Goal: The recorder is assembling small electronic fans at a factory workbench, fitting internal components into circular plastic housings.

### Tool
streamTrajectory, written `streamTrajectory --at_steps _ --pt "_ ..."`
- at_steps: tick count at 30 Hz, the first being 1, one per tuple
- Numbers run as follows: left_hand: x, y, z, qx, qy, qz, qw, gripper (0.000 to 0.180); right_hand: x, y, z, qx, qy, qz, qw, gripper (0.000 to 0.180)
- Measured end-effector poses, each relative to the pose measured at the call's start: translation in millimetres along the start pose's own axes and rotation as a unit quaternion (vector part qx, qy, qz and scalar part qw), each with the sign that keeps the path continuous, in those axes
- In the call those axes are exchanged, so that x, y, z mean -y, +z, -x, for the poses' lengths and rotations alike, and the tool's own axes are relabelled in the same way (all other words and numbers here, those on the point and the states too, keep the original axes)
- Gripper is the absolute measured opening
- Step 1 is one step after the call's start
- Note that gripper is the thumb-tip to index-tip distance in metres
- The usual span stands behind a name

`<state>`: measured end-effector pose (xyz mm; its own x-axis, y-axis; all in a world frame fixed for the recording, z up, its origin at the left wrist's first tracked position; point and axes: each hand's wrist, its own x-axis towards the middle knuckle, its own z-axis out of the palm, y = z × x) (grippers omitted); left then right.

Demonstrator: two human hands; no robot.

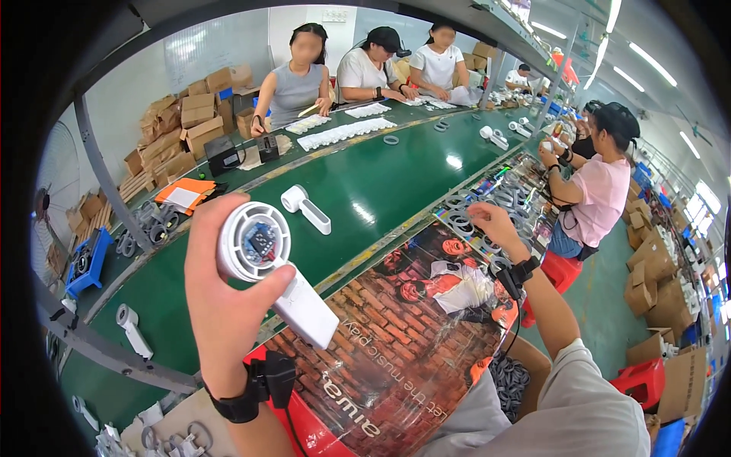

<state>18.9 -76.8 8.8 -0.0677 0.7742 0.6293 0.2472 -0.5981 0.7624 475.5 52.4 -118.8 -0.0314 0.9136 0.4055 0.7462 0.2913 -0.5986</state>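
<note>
My left hand (221,282) is closed round the round head of a white handheld fan (307,311), held up over the near edge of the green belt. The fan's open head faces me and shows a small circuit board with wires inside; its handle slants down to the right. My right hand (495,227) reaches over a heap of grey rings (499,199) on the right side of the bench. Its thumb and fingertips are pinched at a grey ring (460,223) at the heap's near side. The fingers partly cover that ring.
On the green belt (396,179) lie more white fan bodies (311,212) and a few grey rings. A printed sheet (381,343) covers the surface before me. Co-workers sit across the belt and at right. A metal post (114,175) rises at left, near a blue tray (90,263).
</note>
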Motion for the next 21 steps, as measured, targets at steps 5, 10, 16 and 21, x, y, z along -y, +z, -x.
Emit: streamTrajectory --at_steps 5,10,16,21 --pt "-1.3 -2.0 -1.4 0.017 0.03 -0.013 0.999 0.059 -23.1 21.8 -13.0 0.019 0.002 0.183 0.983 0.033" --pt "-9.9 -1.4 -2.3 0.061 0.082 -0.061 0.993 0.056 -18.8 42.4 -19.8 0.049 0.034 0.352 0.934 0.023" --pt "-2.9 -2.2 -3.5 0.114 0.072 -0.107 0.985 0.058 50.6 54.6 -14.4 0.052 -0.107 0.208 0.971 0.013" --pt "-1.1 15.4 -0.3 0.198 0.057 -0.127 0.97 0.058 107.1 74.3 -7.9 0.207 -0.119 0.36 0.902 0.019"
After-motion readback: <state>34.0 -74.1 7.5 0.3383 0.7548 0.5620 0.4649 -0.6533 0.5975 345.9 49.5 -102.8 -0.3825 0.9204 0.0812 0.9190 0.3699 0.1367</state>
